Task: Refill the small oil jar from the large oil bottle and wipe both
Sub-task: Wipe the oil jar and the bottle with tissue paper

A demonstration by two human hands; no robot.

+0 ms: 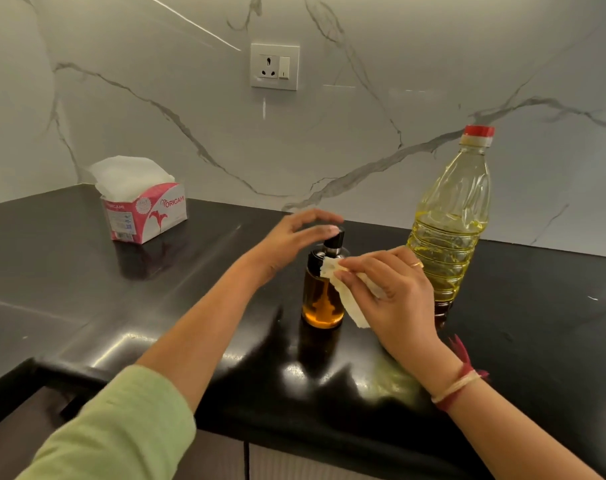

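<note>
The small oil jar (320, 299), amber glass with a black pump top, stands upright on the black counter (190, 306). My right hand (391, 296) holds a crumpled white tissue (345, 294) against the jar's right side and shoulder. My left hand (294, 239) hovers just left of the pump top with fingers spread and relaxed, its fingertips near the cap; contact is unclear. The large oil bottle (450, 230), clear plastic with yellow oil and a red cap, stands upright behind and to the right of my right hand.
A pink and white tissue pack (145, 213) with a tissue sticking out sits at the back left of the counter. A wall socket (275, 66) is set in the marble backsplash. The counter's front edge runs below my forearms.
</note>
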